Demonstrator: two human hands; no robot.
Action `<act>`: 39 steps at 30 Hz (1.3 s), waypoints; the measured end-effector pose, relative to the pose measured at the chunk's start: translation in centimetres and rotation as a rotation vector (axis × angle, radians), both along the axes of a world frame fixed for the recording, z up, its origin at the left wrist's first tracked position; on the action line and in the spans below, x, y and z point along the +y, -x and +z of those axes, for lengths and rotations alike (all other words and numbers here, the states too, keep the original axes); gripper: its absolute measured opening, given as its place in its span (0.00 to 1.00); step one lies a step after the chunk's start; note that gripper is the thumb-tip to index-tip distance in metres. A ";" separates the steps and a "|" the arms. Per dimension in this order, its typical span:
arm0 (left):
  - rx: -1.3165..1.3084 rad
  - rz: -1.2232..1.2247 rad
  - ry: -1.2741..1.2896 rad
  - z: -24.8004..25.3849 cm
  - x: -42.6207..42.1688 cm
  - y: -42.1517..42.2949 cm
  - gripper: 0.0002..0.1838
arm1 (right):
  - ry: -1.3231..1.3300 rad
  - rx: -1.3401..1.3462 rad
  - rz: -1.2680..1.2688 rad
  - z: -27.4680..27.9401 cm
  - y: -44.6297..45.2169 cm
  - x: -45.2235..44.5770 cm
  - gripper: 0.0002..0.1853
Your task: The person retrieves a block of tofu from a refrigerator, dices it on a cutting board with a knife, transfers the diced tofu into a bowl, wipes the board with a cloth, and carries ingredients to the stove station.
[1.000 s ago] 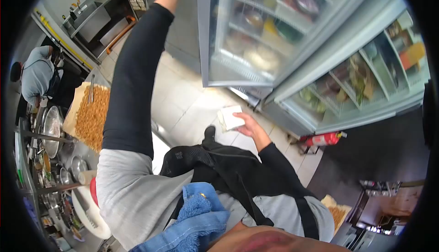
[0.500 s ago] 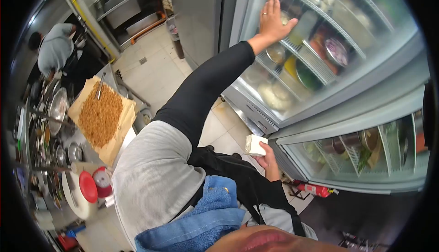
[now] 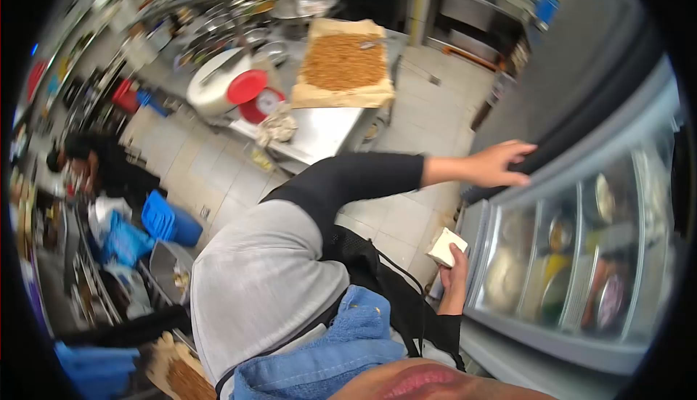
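Note:
My left hand (image 3: 501,165) reaches across my front at the end of a black sleeve, its fingers apart and holding nothing. It is nearest to the tall fridge's frame and dark side, and whether it touches them I cannot tell. Below it, my right hand (image 3: 454,273) grips a white rectangular block (image 3: 444,246), which looks like butter or cheese, with the thumb along one side. To the right is the glass fridge door (image 3: 537,218), with bowls and food visible on shelves behind it.
A steel table (image 3: 323,128) carries brown food spread on paper (image 3: 345,62), a red scale (image 3: 263,104) and a crumpled cloth (image 3: 277,125). Bowls crowd the counter behind. A crouching or bending person (image 3: 102,164) is at the left, near a blue bin (image 3: 170,218). A sink (image 3: 468,11) stands at the back.
My view has turned left, bringing the table to the middle and the fridge to the right. My left hand has come off the fridge glass. The right hand still holds the white block.

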State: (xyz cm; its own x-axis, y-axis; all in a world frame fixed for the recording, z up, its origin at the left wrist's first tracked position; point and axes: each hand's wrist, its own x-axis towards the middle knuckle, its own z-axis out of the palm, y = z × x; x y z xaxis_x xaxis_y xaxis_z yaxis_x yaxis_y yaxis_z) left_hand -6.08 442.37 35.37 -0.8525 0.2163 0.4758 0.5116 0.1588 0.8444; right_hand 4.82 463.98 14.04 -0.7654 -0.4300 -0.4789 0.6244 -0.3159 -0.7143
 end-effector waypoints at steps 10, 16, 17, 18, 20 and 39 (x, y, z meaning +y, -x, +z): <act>-0.775 0.459 -1.197 -12.6 -29.3 -43.0 0.44 | 0.046 0.277 0.971 10.8 -13.2 -38.6 0.35; -0.451 0.700 -1.346 -13.4 -39.0 -60.9 0.33 | 0.088 0.196 1.299 9.2 -29.1 -58.8 0.32; -0.452 0.764 -1.367 -13.8 -40.2 -63.1 0.31 | 0.077 0.205 1.333 8.3 -31.4 -61.1 0.30; -0.450 0.824 -1.392 -14.1 -41.5 -65.0 0.30 | 0.059 0.218 1.366 8.3 -33.9 -63.1 0.28; -0.399 0.889 -1.439 -15.0 -44.2 -68.3 0.28 | -0.030 0.312 1.422 8.3 -38.0 -66.8 0.35; -0.012 1.572 -1.748 -24.9 -83.2 -94.7 0.27 | 0.030 1.302 1.763 1.7 -58.7 -127.1 0.23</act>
State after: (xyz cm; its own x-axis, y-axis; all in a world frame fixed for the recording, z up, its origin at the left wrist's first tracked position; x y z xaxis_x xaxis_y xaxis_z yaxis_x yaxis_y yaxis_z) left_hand 88.63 359.22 10.44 0.0936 -0.8063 -0.5841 0.7573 -0.3232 0.5675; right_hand 63.48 336.84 15.77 0.5087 -0.8480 -0.1486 -0.4850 -0.1397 -0.8633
